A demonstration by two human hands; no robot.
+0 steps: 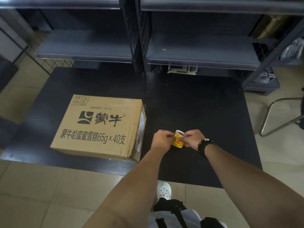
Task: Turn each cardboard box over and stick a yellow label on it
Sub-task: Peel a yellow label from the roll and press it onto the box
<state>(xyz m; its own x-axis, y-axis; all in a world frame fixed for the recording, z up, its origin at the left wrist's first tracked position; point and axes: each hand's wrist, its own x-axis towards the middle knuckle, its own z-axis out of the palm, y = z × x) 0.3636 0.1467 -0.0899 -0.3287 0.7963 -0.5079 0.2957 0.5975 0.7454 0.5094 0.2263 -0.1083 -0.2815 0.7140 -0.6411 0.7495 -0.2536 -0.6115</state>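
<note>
Yellow label roll [178,139] gripped by both hands (box [100,125] beside).

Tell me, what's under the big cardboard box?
The cardboard box sits on a black table. Its underside and the table below it are hidden. No yellow label shows on its top yet.

You stand in what looks like a stockroom or shop back room: dark metal shelving [197,51] fills the top of the frame, a printed cardboard shipping carton [100,127] sits on a low black table [205,112] at centre, and beige floor tiles [41,195] spread across the lower left.
</note>
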